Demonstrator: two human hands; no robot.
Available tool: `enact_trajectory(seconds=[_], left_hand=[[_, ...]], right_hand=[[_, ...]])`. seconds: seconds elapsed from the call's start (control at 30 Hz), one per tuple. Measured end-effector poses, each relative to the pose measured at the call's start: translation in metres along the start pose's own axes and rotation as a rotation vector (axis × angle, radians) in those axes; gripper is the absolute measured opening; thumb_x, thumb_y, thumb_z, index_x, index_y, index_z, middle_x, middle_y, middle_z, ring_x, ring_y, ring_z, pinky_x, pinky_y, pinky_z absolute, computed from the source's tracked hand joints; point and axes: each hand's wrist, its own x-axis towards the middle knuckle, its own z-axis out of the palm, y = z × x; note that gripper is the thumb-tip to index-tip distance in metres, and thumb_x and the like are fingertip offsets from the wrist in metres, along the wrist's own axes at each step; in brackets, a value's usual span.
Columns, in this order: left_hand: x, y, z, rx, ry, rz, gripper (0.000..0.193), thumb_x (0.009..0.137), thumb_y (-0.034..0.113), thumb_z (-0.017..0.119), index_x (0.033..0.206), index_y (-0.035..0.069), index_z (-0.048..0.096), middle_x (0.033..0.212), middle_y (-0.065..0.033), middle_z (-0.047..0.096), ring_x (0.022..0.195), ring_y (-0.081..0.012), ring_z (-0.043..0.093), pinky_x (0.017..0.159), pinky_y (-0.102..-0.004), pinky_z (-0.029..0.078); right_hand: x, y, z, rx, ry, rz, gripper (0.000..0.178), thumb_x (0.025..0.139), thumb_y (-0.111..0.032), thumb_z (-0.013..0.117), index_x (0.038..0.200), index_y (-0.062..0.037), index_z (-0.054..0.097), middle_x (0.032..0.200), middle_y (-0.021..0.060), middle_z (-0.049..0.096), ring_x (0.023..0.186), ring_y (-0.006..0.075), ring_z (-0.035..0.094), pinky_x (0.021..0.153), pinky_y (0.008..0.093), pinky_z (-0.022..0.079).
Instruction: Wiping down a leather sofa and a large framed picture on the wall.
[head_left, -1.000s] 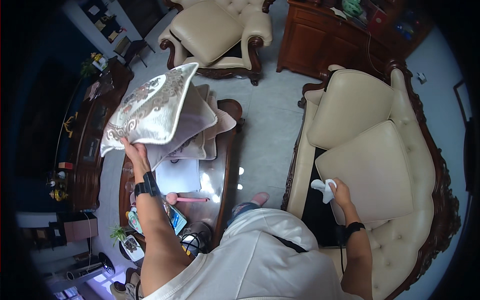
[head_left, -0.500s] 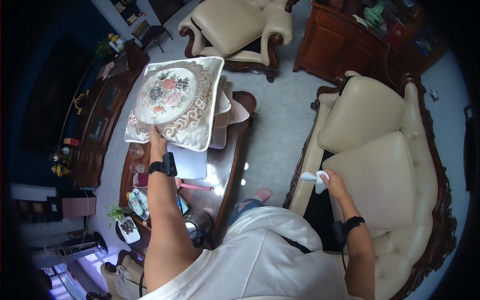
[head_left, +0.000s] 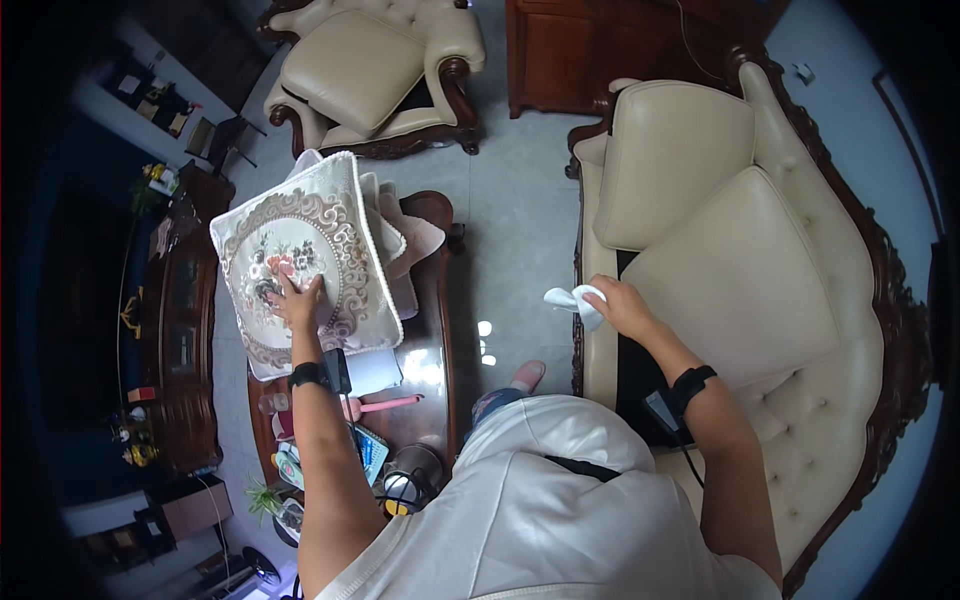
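Probably soft and light, the floral cushion (head_left: 308, 238) suits holding by its edge, my left grip (head_left: 298, 305) spread on it, my right grip (head_left: 622, 304) pinching white cloth (head_left: 587, 313).

Glossy grey tiled floor (head_left: 515, 235) runs down the middle of the frame, catching bright spots of light near a dark wooden coffee table (head_left: 431, 312) at centre left. A cream armchair (head_left: 457, 40) stands at the top, beside a reddish-brown wooden cabinet (head_left: 590, 55), and a tufted cream sofa (head_left: 800, 450) with carved dark trim fills the right, against a pale wall (head_left: 865, 125). Along the left, a long dark wooden sideboard (head_left: 185, 415) stands by a deep blue wall (head_left: 72, 195).
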Motion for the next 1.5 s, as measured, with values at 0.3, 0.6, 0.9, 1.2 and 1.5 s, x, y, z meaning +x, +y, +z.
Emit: enact_trajectory(seconds=[0.3,0.6,0.9,1.2,1.5], left_hand=[[0.018,0.050,-0.005,0.281,0.138,0.075,0.082,0.076,0.046,0.072,0.142,0.011,0.038,0.123,-0.0236,0.054,0.113,-0.0386,0.054,0.093,-0.0497,0.047],[0.050,0.027,0.002,0.364,0.063,0.120,0.044,0.101,0.031,0.032,0.110,0.004,0.065,0.108,-0.0214,0.067,0.098,-0.0371,0.066,0.085,-0.0476,0.051],[0.082,0.044,-0.135,0.207,0.687,0.351,0.026,0.089,0.026,0.052,0.083,0.003,0.062,0.084,-0.0218,0.066,0.078,-0.0415,0.064,0.070,-0.0519,0.049],[0.084,0.050,-0.116,0.247,0.912,0.304,0.022,0.088,0.029,0.056,0.081,0.008,0.057,0.086,-0.0135,0.064,0.082,-0.0348,0.062,0.069,-0.0490,0.051],[0.078,0.027,0.011,0.149,-0.212,0.037,0.091,0.081,0.061,0.062,0.154,0.034,0.014,0.162,-0.0071,0.006,0.147,-0.0402,0.005,0.102,-0.0753,0.025]], right_hand=[[-0.034,0.016,-0.008,0.006,0.020,0.102,0.025,0.093,-0.026,0.059,0.097,-0.0019,0.060,0.092,0.0205,0.063,0.088,0.0411,0.060,0.076,0.0469,0.047],[-0.040,0.029,-0.008,-0.016,0.001,0.214,0.023,0.093,-0.025,0.059,0.097,-0.0020,0.059,0.092,0.0214,0.063,0.086,0.0415,0.060,0.075,0.0476,0.046],[0.009,0.014,-0.008,-0.021,-0.036,0.144,0.023,0.092,-0.024,0.060,0.095,-0.0013,0.058,0.091,0.0225,0.063,0.087,0.0425,0.060,0.074,0.0475,0.047],[0.121,-0.088,0.021,-0.003,-0.137,-0.184,0.023,0.092,-0.025,0.059,0.095,-0.0023,0.058,0.094,0.0206,0.062,0.090,0.0415,0.059,0.076,0.0461,0.047],[0.109,-0.101,0.061,0.049,-0.315,-0.257,0.021,0.092,-0.025,0.059,0.097,-0.0041,0.057,0.095,0.0187,0.062,0.088,0.0401,0.059,0.074,0.0458,0.047]])
